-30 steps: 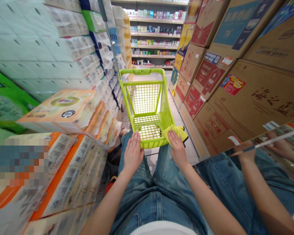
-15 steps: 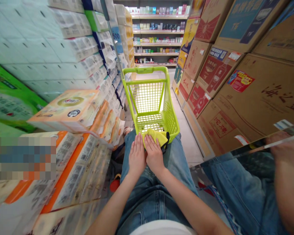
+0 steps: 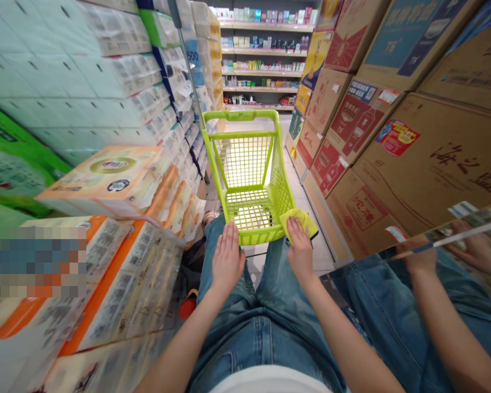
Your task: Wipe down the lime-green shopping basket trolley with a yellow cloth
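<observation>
A lime-green shopping basket (image 3: 245, 132) with lattice sides and a long pull handle (image 3: 191, 71) stands before my knees, its inside bare. My left hand (image 3: 228, 256) lies on its near left corner, fingers stretched out flat. At the near right corner, my right hand (image 3: 299, 245) presses a yellow cloth (image 3: 306, 221) against the rim. The cloth has a dark edge on its right side. Its underside is hidden by the fingers.
Stacked tissue packs (image 3: 106, 169) crowd the left side. Cardboard cartons (image 3: 433, 158) rise on the right, with a mirror-like panel (image 3: 442, 295) below reflecting my arms and jeans. Shelves of small goods (image 3: 265, 49) close off the aisle at the far end.
My right hand has slid the yellow cloth along the near rim, from the middle to the right corner. My left hand stays near the left corner.
</observation>
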{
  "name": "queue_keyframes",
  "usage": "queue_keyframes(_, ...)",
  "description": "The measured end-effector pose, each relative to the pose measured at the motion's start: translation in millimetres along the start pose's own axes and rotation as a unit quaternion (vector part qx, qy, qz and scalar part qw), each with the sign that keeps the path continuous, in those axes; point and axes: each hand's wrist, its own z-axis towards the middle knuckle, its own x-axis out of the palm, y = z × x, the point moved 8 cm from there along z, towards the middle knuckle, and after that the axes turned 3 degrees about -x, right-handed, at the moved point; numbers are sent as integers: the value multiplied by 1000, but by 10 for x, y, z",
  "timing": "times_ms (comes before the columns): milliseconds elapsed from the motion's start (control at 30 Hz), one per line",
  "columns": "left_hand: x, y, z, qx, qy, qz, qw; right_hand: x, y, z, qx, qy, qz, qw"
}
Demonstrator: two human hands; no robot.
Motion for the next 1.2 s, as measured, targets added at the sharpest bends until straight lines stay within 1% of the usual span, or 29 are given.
queue_keyframes(67,-4,1,-4,-3,-6,-5,1000,157,299,28,4,15,6,1000)
queue_keyframes(167,-6,7,-13,3,-8,-1,1000,460,888,68,-41,65,41,996)
queue_keyframes(233,-3,20,-19,6,-4,9,1000,579,1148,83,-57,82,52,994)
queue_keyframes(267,1,27,-22,6,-1,14,1000,607,1216,86,-63,88,54,993)
queue_keyframes(333,4,40,-27,4,0,18,1000,607,1219,78,-79,105,53,990)
queue_keyframes(400,2,47,-31,0,-5,13,1000,533,1062,52,-99,121,48,986)
queue_keyframes(467,-1,48,-33,-4,-11,4,1000,382,757,32,-97,113,35,988)
queue_keyframes(533,6,39,-31,-5,-12,-2,1000,194,382,25,-69,82,17,994)
queue_keyframes(600,16,21,-27,-1,-9,-6,1000,45,64,25,-36,55,2,998)
queue_keyframes(667,22,5,-22,2,-10,-8,1000,-23,-98,34,-5,37,-5,999)
queue_keyframes(700,25,0,-21,2,-11,-9,1000,-26,-110,42,10,29,-7,1000)
queue_keyframes(733,28,-3,-19,2,-11,-9,1000,-8,-71,50,25,22,-9,999)
queue_keyframes(800,34,-3,-19,0,-12,-8,1000,98,152,71,36,21,-7,999)
queue_keyframes(833,38,-1,-19,0,-11,-7,1000,182,317,84,32,30,-4,999)
queue_keyframes(933,46,13,-24,2,-9,2,1000,474,883,129,-16,77,28,996)
queue_keyframes(1000,45,25,-28,4,-9,12,1000,585,1136,158,-36,91,45,994)
queue_keyframes(1033,42,30,-29,5,-10,16,1000,610,1205,169,-45,95,50,993)
queue_keyframes(1100,33,38,-32,8,-11,20,1000,609,1233,168,-68,111,53,990)
queue_keyframes(1167,23,45,-33,11,-13,19,1000,551,1133,133,-100,131,52,985)
queue_keyframes(1200,22,48,-33,12,-13,17,1000,497,1032,109,-110,134,48,984)
